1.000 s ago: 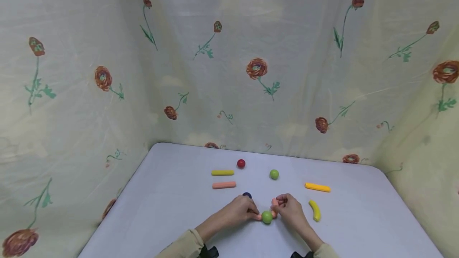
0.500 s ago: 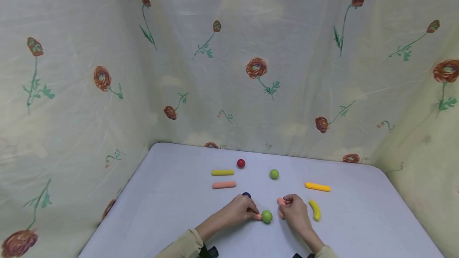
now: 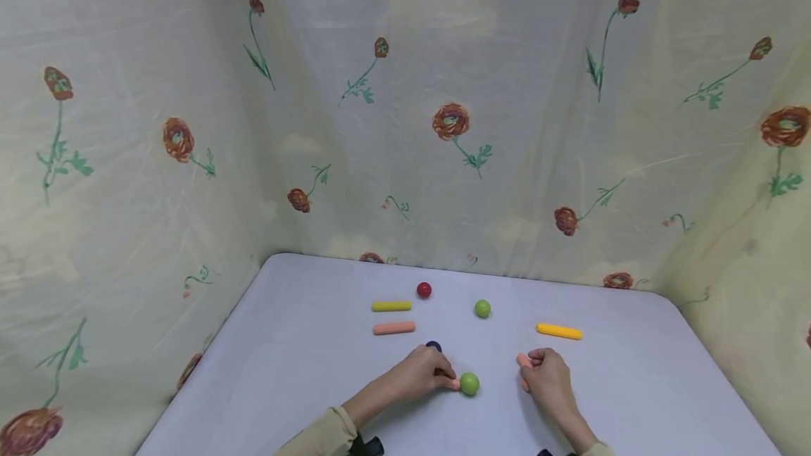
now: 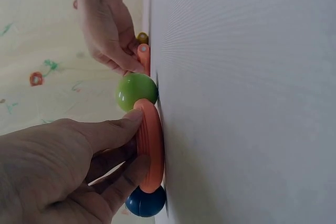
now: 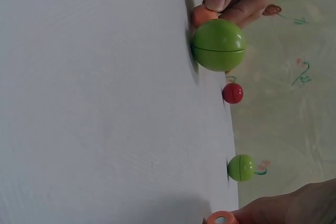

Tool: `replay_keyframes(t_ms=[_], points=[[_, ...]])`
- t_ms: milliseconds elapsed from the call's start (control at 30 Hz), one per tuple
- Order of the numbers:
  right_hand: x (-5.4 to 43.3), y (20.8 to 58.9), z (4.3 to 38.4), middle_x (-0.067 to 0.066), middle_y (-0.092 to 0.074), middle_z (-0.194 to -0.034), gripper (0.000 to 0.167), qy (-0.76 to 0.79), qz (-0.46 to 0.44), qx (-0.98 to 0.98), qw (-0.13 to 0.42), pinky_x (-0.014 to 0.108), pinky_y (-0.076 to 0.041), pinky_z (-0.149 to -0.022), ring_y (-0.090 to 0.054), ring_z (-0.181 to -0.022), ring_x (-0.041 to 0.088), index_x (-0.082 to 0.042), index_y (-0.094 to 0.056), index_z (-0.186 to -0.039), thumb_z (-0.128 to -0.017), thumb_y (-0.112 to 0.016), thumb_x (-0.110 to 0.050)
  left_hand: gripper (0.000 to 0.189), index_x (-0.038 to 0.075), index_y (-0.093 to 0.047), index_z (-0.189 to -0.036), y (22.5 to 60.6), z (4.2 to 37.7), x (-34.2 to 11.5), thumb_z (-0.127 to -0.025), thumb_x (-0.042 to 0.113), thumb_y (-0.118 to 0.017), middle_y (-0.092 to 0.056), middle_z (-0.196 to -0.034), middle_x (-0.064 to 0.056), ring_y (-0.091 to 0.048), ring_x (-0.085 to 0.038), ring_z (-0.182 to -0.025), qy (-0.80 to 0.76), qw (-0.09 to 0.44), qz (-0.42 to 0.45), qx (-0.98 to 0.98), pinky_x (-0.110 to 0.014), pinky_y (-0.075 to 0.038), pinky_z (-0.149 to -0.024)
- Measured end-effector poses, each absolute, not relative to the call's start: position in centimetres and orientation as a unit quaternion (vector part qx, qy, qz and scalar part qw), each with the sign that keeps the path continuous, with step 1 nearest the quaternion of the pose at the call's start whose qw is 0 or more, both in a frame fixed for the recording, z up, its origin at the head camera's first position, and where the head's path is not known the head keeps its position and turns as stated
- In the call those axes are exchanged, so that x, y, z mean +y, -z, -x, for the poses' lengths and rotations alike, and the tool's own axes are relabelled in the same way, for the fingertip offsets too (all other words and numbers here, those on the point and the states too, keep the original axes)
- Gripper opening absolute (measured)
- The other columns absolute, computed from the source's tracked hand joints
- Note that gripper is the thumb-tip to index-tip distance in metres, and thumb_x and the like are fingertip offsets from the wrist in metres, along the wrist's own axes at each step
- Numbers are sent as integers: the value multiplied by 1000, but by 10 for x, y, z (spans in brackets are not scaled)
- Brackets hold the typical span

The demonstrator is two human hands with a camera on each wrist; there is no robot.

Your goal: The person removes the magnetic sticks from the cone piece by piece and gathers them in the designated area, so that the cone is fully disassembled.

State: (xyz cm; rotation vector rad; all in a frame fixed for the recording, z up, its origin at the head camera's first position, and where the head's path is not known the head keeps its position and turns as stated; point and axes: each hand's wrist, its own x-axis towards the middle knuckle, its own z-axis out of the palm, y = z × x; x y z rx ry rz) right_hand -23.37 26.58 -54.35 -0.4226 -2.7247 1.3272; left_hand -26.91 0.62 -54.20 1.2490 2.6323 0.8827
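Observation:
My left hand (image 3: 421, 369) pinches a curved coral toy rod (image 4: 150, 150) between thumb and fingers. One end of that rod meets a green ball (image 3: 469, 383); its other end is at a dark blue ball (image 4: 145, 203), mostly hidden behind the hand in the head view. To the right, apart from the green ball, my right hand (image 3: 550, 380) holds a second coral rod (image 3: 524, 371) by its side, low over the table. A silvery disc shows in this rod's end (image 5: 221, 219) in the right wrist view.
Farther back on the white table (image 3: 304, 343) lie a yellow-green rod (image 3: 391, 307), a straight coral rod (image 3: 394, 328), a red ball (image 3: 424, 290), another green ball (image 3: 483, 309) and an orange-yellow rod (image 3: 559, 331). Flowered cloth (image 3: 405, 160) rises behind the table.
My right hand has drawn its coral rod away from the green ball, toward the right. It now covers the curved yellow rod in the head view. The left hand keeps its place.

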Motion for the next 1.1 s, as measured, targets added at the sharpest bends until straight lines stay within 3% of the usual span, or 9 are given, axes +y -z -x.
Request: replay_keyframes(t_ms=[133, 300, 433, 533, 633, 933, 1100], points=[[266, 542, 234, 17, -59, -86, 34, -421, 134, -895, 61, 22, -44, -47, -59, -53, 12, 12, -54, -111, -84, -64, -6, 16, 16, -78, -94, 541, 268, 6, -87, 28, -69, -74, -83, 11, -59, 11, -76, -287, 45, -411, 864, -8, -46, -67], [253, 536, 234, 17, -59, -105, 39, -395, 87, -908, 107, 25, -46, -69, -59, -83, 19, 5, -57, -115, -82, -71, -12, 16, 16, -78, -94, 541, 267, 6, -88, 27, -69, -74, -84, 10, -60, 11, -77, -281, 49, -410, 866, -7, -47, -67], [236, 531, 234, 11, -61, -110, 40, -445, -12, -895, 11, 24, -50, -77, -56, -96, 19, -3, -58, -116, -82, -74, -17, 15, 16, -78, -94, 541, 267, 6, -88, 27, -69, -74, -85, 10, -60, 11, -76, -278, 52, -405, 870, -8, -47, -68], [229, 532, 234, 10, -61, -109, 45, -476, -83, -871, -84, 22, -51, -78, -57, -96, 18, -2, -57, -117, -81, -77, -21, 15, 16, -78, -94, 541, 268, 7, -87, 27, -69, -74, -85, 10, -59, 11, -75, -278, 53, -402, 871, -8, -47, -67], [227, 537, 235, 8, -61, -104, 49, -476, -126, -860, -133, 20, -50, -75, -56, -92, 15, -2, -57, -115, -79, -80, -25, 15, 16, -78, -94, 542, 269, 8, -88, 27, -69, -74, -84, 11, -58, 12, -74, -281, 57, -398, 871, -7, -47, -67], [227, 547, 237, 2, -62, -94, 42, -461, -147, -865, -131, 20, -49, -68, -56, -83, 11, -6, -61, -108, -77, -81, -27, 15, 16, -78, -92, 542, 268, 7, -87, 27, -70, -73, -81, 12, -57, 13, -73, -277, 51, -403, 871, -7, -46, -66], [231, 549, 241, 3, -63, -97, 36, -464, -148, -864, -131, 20, -49, -69, -57, -84, 11, -4, -61, -108, -79, -77, -18, 16, 15, -78, -92, 542, 269, 7, -87, 27, -69, -73, -82, 12, -57, 13, -74, -271, 40, -415, 868, -6, -45, -65]])
